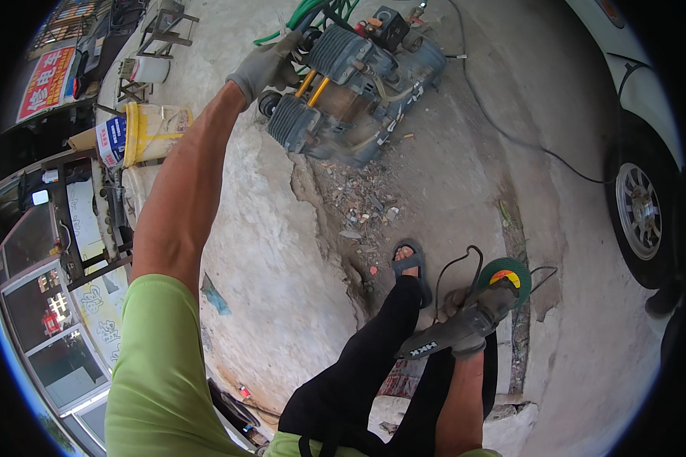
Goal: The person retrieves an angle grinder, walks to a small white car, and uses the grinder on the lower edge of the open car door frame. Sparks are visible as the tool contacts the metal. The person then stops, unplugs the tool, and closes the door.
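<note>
Hands in grey gloves work at opposite ends of the view, the left stretched far forward and the right low, near the person's legs. The right hand (469, 335) is closed around the body of a dark angle grinder (432, 339), though the tool covers most of the fingers, so their exact placement is hard to read. The grinder's body points down and left from that grip, while its green disc (497, 266) sits just beyond the hand, up and to the right. A dark cord near the tool is partly hidden, and a dim brownish shape beside it is too obscure to name. The left hand (264, 70) curls at the near end of a twin-cylinder air compressor (343, 103), which stands on the concrete ground (255, 236) ahead; the fingertips are hidden, so I cannot tell whether they grip a part or only rest there. The compressor lies to the right of that hand and well apart from the grinder. Behind it, a green hose (301, 17) is cut off by the top edge. One sandalled foot (409, 263) shows left of the disc. At far right, a vehicle's wheel (639, 209) is visible, its bodywork cropped by the dark fisheye rim.
</note>
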